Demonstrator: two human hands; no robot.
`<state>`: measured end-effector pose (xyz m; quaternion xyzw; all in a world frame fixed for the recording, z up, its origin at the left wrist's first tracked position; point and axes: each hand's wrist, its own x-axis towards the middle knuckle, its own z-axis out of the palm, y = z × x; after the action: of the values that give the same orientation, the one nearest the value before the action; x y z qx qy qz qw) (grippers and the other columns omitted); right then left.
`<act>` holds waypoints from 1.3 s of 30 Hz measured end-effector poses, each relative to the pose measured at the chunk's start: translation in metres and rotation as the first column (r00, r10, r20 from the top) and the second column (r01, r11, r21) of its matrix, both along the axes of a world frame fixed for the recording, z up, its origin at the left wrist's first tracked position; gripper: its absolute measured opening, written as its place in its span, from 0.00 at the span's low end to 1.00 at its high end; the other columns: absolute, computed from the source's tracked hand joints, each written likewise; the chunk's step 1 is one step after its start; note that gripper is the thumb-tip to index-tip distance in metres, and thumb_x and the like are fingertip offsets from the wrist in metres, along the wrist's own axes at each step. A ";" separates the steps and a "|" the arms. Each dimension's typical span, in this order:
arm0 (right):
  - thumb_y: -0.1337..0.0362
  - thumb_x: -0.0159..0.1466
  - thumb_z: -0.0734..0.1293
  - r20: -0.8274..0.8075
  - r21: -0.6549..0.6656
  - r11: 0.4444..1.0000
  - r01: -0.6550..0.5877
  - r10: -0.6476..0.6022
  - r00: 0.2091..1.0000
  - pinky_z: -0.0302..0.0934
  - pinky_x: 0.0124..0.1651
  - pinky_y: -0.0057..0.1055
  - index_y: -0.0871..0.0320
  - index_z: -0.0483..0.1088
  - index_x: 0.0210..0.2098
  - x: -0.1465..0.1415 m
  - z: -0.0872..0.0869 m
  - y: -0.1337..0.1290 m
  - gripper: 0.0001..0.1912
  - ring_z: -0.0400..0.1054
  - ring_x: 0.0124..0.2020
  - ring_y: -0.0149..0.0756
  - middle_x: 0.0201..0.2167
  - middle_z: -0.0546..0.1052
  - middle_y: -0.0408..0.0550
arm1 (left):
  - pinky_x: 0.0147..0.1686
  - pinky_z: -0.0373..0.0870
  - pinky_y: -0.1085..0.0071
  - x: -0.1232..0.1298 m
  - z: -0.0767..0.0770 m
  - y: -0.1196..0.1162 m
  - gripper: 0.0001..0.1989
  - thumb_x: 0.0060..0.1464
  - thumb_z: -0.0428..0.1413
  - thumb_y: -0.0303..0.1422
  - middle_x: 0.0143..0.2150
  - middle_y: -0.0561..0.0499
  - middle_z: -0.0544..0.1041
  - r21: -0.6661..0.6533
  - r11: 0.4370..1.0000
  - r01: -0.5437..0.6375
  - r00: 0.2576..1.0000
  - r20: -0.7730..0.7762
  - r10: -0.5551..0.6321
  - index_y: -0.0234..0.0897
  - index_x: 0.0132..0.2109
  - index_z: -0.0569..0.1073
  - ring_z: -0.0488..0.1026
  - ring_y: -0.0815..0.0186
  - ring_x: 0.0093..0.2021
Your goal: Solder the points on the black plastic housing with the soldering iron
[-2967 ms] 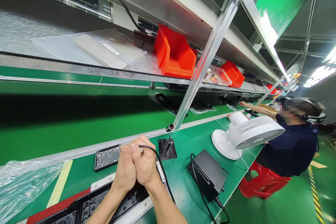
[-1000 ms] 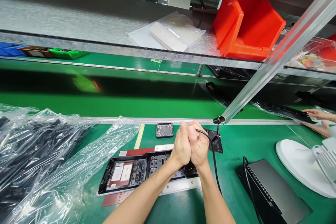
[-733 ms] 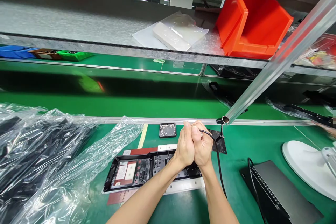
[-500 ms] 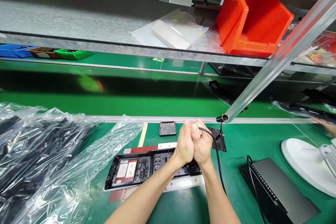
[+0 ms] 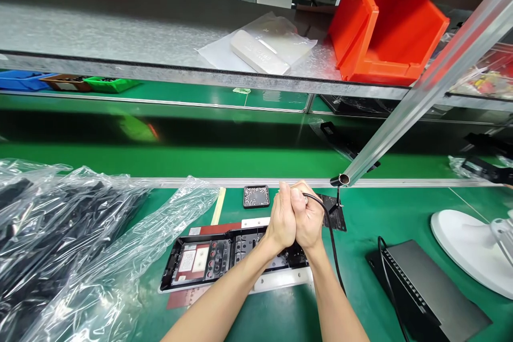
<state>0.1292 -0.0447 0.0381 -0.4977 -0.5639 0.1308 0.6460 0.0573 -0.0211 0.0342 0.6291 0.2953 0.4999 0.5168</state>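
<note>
We hold our left hand (image 5: 283, 219) and right hand (image 5: 308, 220) curled closed, side by side, over the right end of the black housing (image 5: 219, 259); the right grip encloses a black cable (image 5: 331, 228), the left's contents unseen. Beyond the housing, the bench (image 5: 282, 318) bears a small tray (image 5: 257, 199).

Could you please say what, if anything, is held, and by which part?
Left hand and right hand apparently clasp something hidden, where a cable enters their grip.
</note>
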 end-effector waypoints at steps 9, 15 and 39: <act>0.60 0.71 0.61 -0.018 0.024 1.000 -0.011 0.012 1.000 0.53 0.33 0.30 0.57 0.62 0.25 0.000 0.000 0.001 0.18 0.56 0.28 0.29 0.25 0.63 0.41 | 0.35 0.68 0.66 0.001 0.001 0.001 0.33 0.71 0.28 0.52 0.25 0.52 0.64 0.046 0.998 0.030 0.999 0.041 -0.032 0.38 0.29 0.64 0.66 0.66 0.28; 0.61 0.71 0.61 -0.025 0.024 0.999 -0.024 0.025 0.999 0.54 0.35 0.30 0.57 0.63 0.25 0.001 -0.001 0.000 0.17 0.58 0.29 0.29 0.26 0.64 0.41 | 0.36 0.71 0.65 0.001 0.000 0.001 0.32 0.71 0.29 0.51 0.26 0.51 0.66 0.061 0.998 -0.004 1.000 0.028 0.003 0.39 0.30 0.65 0.68 0.65 0.30; 0.60 0.71 0.61 -0.016 0.017 1.000 -0.014 0.014 1.000 0.52 0.34 0.31 0.57 0.61 0.24 -0.001 -0.001 0.001 0.18 0.56 0.29 0.30 0.25 0.64 0.42 | 0.34 0.68 0.64 0.000 0.001 0.003 0.30 0.71 0.31 0.52 0.26 0.51 0.67 0.099 0.995 -0.008 1.000 0.022 0.006 0.40 0.30 0.62 0.65 0.65 0.28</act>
<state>0.1281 -0.0434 0.0367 -0.4871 -0.5630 0.1345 0.6539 0.0571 -0.0183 0.0348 0.6475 0.2667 0.5226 0.4863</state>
